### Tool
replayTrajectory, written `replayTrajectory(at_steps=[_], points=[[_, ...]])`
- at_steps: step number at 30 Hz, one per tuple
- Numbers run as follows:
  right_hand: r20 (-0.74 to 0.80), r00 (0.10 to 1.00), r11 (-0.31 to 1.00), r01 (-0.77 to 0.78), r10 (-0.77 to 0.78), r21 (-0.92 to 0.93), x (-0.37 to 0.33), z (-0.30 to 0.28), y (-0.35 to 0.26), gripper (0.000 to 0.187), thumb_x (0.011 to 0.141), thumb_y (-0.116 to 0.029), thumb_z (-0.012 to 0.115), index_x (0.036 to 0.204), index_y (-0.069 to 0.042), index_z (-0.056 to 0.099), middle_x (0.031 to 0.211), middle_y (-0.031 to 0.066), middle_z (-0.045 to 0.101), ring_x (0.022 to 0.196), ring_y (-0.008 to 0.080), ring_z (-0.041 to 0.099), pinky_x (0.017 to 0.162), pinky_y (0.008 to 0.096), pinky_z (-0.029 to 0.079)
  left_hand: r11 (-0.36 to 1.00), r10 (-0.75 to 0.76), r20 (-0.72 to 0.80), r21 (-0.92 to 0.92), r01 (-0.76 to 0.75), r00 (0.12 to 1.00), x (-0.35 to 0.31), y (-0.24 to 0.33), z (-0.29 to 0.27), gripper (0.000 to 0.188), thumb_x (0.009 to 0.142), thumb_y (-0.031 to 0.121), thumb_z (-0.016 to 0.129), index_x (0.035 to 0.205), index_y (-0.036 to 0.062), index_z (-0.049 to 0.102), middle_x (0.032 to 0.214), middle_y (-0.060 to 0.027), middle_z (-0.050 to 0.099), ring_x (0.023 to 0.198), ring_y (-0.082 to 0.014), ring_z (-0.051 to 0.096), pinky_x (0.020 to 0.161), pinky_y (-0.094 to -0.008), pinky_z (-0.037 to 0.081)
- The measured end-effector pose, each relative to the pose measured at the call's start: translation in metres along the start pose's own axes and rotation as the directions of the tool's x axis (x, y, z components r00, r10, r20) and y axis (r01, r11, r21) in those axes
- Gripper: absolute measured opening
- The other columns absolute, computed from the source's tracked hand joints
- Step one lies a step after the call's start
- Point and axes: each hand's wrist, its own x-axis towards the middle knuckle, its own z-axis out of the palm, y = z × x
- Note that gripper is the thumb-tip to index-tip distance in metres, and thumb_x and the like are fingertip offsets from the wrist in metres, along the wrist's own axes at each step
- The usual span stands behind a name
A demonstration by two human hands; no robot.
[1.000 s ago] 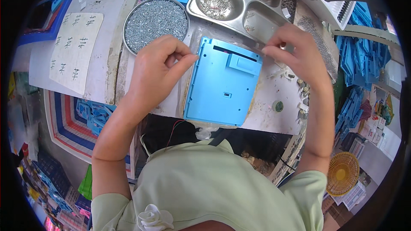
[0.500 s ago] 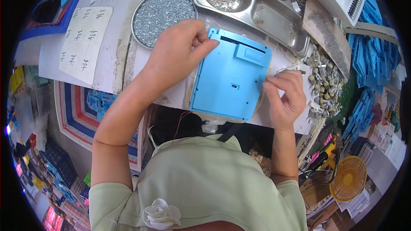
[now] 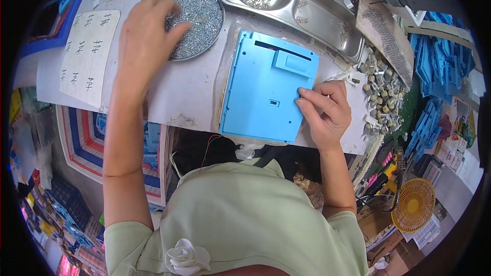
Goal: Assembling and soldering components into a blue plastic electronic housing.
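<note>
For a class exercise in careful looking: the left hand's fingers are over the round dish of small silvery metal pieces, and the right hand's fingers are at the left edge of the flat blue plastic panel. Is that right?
Not quite: the head view shows the right hand with its fingers at the right edge of the flat blue plastic panel, not the left. The rest is right.

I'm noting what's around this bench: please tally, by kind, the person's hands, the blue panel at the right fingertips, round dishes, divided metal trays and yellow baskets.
Left hand and right hand: 2
Blue panel: 1
Round dish: 1
Divided tray: 1
Yellow basket: 1
Total: 6
</note>
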Motion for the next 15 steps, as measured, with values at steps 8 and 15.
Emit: replayTrajectory(at_steps=[8,15], points=[[-0.004,0.986,0.980,-0.165,0.167,0.111,-0.002,-0.013,0.001,0.035,0.071,-0.005,0.088,0.105,-0.007,0.079,0.091,0.0061,0.064,0.084,0.0201,0.056,0.074,0.0292,0.044,0.953,-0.153,0.087,-0.250,0.170,0.984,-0.009,-0.006,-0.002,0.011,0.093,0.008,0.069,0.098,-0.0019,0.067,0.094,-0.0111,0.068,0.086,-0.0249,0.066,0.076,-0.0333,0.051],[-0.106,0.980,0.977,-0.148,0.166,0.156,0.002,-0.030,0.001,0.025,0.075,0.002,0.082,0.100,0.001,0.076,0.092,0.0092,0.065,0.087,0.0204,0.059,0.077,0.0303,0.046,0.788,0.407,0.142,-0.555,-0.267,0.902,-0.027,0.120,-0.019,0.016,0.083,0.006,0.073,0.095,0.0063,0.064,0.094,-0.0067,0.064,0.087,-0.0266,0.061,0.078,-0.0383,0.047]])
